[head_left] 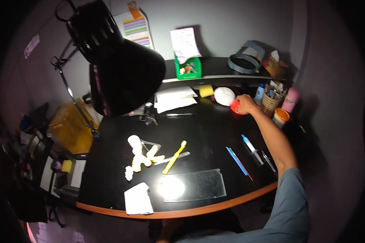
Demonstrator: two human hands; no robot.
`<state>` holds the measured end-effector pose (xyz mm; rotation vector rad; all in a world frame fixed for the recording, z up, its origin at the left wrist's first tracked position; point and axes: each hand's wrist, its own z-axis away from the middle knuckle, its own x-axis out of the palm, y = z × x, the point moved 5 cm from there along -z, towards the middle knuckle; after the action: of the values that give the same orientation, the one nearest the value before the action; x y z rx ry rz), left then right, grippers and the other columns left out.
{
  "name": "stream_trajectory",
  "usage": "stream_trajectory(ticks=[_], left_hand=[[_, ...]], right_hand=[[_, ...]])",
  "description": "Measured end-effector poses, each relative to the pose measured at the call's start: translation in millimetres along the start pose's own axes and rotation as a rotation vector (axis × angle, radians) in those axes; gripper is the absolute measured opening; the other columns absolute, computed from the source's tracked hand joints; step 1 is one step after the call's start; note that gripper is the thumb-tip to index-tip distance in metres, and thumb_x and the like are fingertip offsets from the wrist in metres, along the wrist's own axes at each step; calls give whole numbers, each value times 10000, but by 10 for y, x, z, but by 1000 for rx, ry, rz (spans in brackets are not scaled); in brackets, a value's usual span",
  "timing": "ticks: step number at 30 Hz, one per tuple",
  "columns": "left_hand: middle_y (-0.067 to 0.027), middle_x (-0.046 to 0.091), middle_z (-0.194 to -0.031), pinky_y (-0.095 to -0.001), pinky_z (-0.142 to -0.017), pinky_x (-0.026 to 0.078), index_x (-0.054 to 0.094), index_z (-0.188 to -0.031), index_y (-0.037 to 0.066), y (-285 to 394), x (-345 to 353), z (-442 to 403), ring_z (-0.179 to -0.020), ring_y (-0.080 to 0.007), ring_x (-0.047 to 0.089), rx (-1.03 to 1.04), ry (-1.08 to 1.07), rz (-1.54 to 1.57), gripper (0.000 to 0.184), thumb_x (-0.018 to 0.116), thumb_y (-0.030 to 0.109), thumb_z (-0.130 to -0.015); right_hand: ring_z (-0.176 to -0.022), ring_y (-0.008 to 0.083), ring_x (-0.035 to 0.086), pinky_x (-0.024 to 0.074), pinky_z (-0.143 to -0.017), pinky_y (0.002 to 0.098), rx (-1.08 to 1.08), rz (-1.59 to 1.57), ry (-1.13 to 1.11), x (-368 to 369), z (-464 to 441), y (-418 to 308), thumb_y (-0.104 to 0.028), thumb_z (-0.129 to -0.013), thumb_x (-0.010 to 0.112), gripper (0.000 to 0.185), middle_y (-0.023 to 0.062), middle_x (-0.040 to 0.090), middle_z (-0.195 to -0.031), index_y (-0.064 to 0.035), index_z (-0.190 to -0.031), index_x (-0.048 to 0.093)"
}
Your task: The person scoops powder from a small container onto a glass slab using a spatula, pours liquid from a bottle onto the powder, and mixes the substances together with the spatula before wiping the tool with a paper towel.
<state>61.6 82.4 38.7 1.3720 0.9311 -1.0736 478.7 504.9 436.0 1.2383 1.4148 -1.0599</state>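
Observation:
My right hand [245, 105] reaches to the back right of the black desk, its fingers closed round a small red object [235, 107]. Just left of it sits a round white object [224, 96], with a yellow block [206, 90] beyond. A blue-capped bottle [259, 92] stands to the hand's right. Near the bottom edge, below the desk, part of my left hand or forearm [166, 230] shows dimly; its fingers cannot be made out. Pale dental-like models [140, 160] lie at the desk's left middle, beside a yellow-handled tool [175, 157].
A black lamp [124, 73] hangs over the back left. A glass plate [194, 185] and folded white cloth [138, 199] lie near the front edge [215, 205]. Pens [252, 149] lie at right, near a holder [271, 101] and an orange-lidded jar [281, 117]. A green box [189, 69] stands behind.

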Motion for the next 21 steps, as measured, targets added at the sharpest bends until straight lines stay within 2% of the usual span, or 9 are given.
stream_trajectory(ticks=[2, 3, 6, 9, 11, 14, 15, 18, 21], left_hand=[[-49, 815, -1010, -566, -828, 601, 817, -1096, 239, 0, 3, 22, -956, -338, 793, 38, 47, -15, 383, 620, 560, -1028], [-42, 808, -1017, -572, -835, 601, 812, -1124, 251, -49, 95, 47, -954, -332, 791, 94, 158, -62, 385, 621, 571, -1027], [-25, 795, -1048, -593, -878, 602, 802, -1205, 282, -126, 128, 54, -1004, -313, 787, 136, 381, -2, 435, 593, 624, -1037], [-31, 801, -1087, -596, -914, 595, 801, -1224, 273, -208, 449, 148, -1050, -311, 783, 173, 498, -31, 467, 578, 641, -1042], [-37, 795, -1120, -590, -942, 585, 793, -1240, 263, -195, 447, 106, -1084, -316, 771, 138, 400, -20, 475, 578, 637, -1043], [-47, 786, -1171, -580, -985, 570, 783, -1263, 248, -163, 413, 68, -1134, -322, 754, 73, 208, 32, 487, 577, 632, -1045], [-50, 782, -1188, -577, -999, 565, 779, -1271, 243, -157, 409, 66, -1151, -324, 748, 52, 150, 44, 491, 577, 630, -1046], [-59, 773, -1238, -567, -1042, 551, 768, -1295, 228, -143, 375, 59, -1201, -330, 731, 6, 22, 66, 505, 576, 625, -1048], [-69, 764, -1289, -557, -1084, 536, 757, -1319, 213, -133, 346, 39, -1251, -337, 713, -13, -41, 67, 520, 576, 619, -1050]], right_hand=[[-1448, 409, 622, 537, -1186, 508, 114, 36, -64, 14, -92, -106, -376, -885, 875, 673, 230, 667, -1527, -97, -1470, 692], [-1505, 402, 580, 507, -1227, 519, 179, 57, -98, 20, -126, -125, -424, -879, 897, 763, 218, 620, -1611, -115, -1533, 654], [-1564, 419, 511, 409, -1294, 580, 252, 57, -252, 125, -239, -194, -477, -807, 973, 998, 220, 545, -1668, -79, -1619, 551], [-1606, 441, 445, 348, -1324, 603, 235, 148, -270, 43, -79, -391, -513, -791, 981, 1038, 256, 499, -1695, -81, -1627, 542], [-1595, 472, 446, 354, -1324, 608, 224, 186, -264, 23, 47, -476, -539, -769, 992, 1062, 287, 478, -1702, -63, -1611, 554], [-1611, 491, 410, 396, -1257, 712, 242, 76, -310, 391, -92, -229, -561, -750, 1001, 1064, 298, 395, -1755, -140, -1626, 568], [-1602, 489, 431, 445, -1231, 695, 184, 51, -333, 400, -99, -216, -547, -735, 1015, 1097, 329, 435, -1719, -102, -1625, 553], [-1611, 491, 419, 448, -1264, 625, 145, -29, -326, 338, -65, -180, -526, -707, 1031, 1148, 340, 482, -1679, -61, -1625, 523], [-1490, 449, 555, 507, -1226, 506, 218, -81, -210, 226, 34, -249, -429, -644, 1066, 1111, 300, 549, -1573, -85, -1583, 580]])
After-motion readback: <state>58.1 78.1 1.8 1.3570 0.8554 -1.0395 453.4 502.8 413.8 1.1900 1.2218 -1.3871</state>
